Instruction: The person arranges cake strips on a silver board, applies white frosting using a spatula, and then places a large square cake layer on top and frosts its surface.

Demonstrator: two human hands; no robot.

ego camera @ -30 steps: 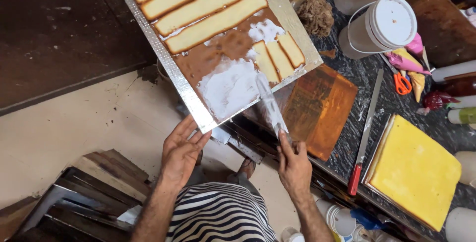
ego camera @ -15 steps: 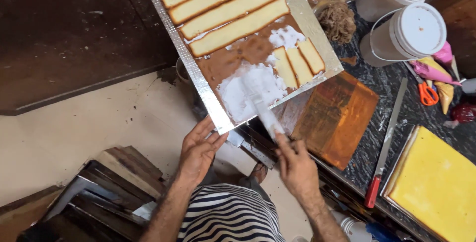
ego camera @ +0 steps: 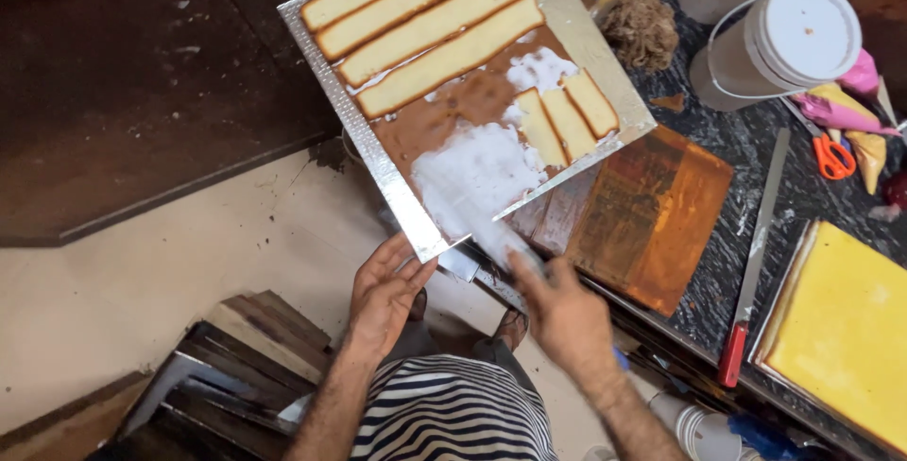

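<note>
Two bare hands are working at the near corner of a square silver cake board that is sitting tilted over the edge of the dark tabletop. The left hand is resting against the board's near corner, fingers spread wide and flat, steadying it rather than gripping. The right hand is closing its fingers around the handle of a spatula, whose blade is blurring over a patch of white cream on the board's brown centre. Four long sponge strips are lying side by side along the far part of the board, and three short sponge strips are lying near its right edge, just beside the cream. An orange-brown board is lying under the silver one, with a long red-handled knife and a yellow sponge slab further right; white tubs and orange scissors are standing beyond. In my judgement the spreading is going best with the blade held nearly flat, strokes kept thin and even, cream pushed towards the bare brown area without smearing onto the strips, and the left hand holding the overhanging corner firm so the board is not tipping.
</note>
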